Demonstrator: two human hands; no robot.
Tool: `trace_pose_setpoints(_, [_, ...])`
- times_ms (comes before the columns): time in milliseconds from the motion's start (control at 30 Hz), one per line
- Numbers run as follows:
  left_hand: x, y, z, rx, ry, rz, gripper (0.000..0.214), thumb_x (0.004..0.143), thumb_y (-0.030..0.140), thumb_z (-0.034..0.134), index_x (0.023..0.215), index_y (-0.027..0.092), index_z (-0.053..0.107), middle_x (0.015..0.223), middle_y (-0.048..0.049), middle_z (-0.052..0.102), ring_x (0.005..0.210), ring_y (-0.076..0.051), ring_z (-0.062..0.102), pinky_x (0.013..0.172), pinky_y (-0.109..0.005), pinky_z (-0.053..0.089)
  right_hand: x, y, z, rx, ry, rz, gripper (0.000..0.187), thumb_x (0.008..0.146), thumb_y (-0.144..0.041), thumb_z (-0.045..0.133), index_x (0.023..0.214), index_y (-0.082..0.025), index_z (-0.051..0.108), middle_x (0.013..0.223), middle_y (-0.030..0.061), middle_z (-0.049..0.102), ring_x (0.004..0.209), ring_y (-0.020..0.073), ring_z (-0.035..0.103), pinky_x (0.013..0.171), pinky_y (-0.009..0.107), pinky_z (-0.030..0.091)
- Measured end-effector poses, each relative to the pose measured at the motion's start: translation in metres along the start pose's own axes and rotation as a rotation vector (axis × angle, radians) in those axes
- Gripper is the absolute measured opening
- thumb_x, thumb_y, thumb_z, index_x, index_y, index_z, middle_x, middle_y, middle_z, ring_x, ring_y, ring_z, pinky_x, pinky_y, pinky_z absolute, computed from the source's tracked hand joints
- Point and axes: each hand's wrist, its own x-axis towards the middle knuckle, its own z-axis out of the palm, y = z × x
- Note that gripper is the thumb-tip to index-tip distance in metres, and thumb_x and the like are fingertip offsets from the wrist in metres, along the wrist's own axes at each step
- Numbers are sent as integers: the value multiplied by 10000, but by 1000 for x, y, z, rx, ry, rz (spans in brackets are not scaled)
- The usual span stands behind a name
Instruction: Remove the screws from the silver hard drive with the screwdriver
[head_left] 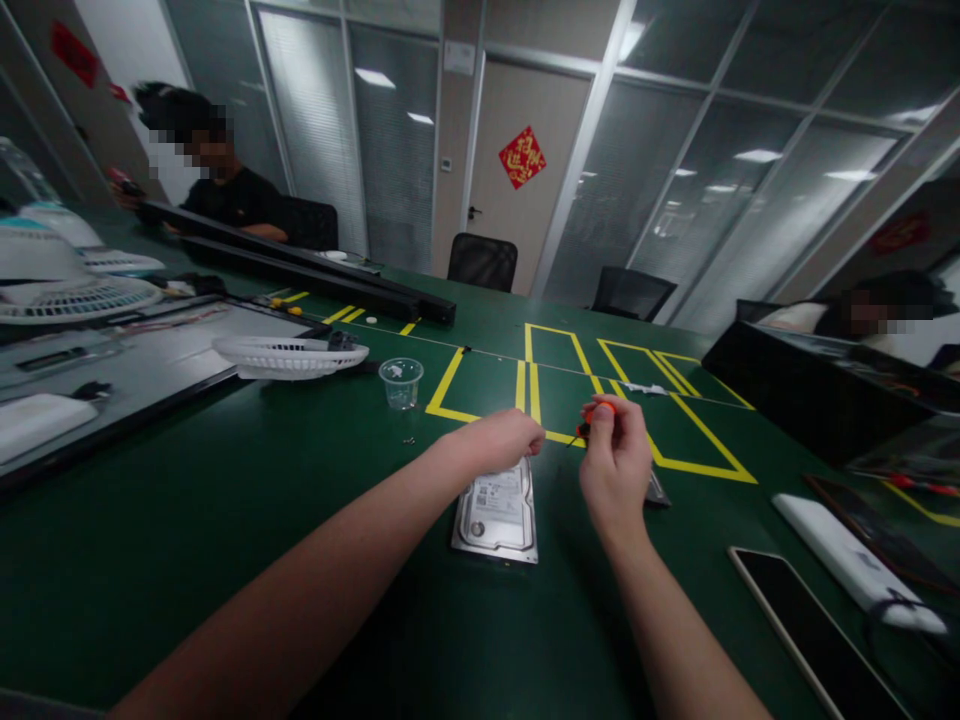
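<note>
We pinch a screwdriver (592, 415) in our right hand (616, 462), left hand (501, 440) curled over the hard drive (497, 510), a plastic cup (400, 382) and white basket (289, 355) beyond.

This is an office meeting room turned into a small electronics workbench. Glass partition walls with blinds (315, 120), a plain door (517, 180) carrying a red paper decoration (522, 157), ceiling light panels reflected in the glass and black office chairs (482, 262) frame a long green counter (187, 530). Yellow tape squares (637, 400) mark work zones on it, and a bare hard drive (497, 508) lies there.
</note>
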Motion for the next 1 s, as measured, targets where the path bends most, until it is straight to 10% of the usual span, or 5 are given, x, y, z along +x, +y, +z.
trace_pose_setpoints(1000, [-3,-4,-1,14,-25,-15,151,996,189,584,993,194,735,1011,-88,761,904,-236,695,682,-291,429,-1,0,1,25,-16,8,333,1055,-511,519,1129,-211,644,1014,80,705,852,217,650,737,353,504])
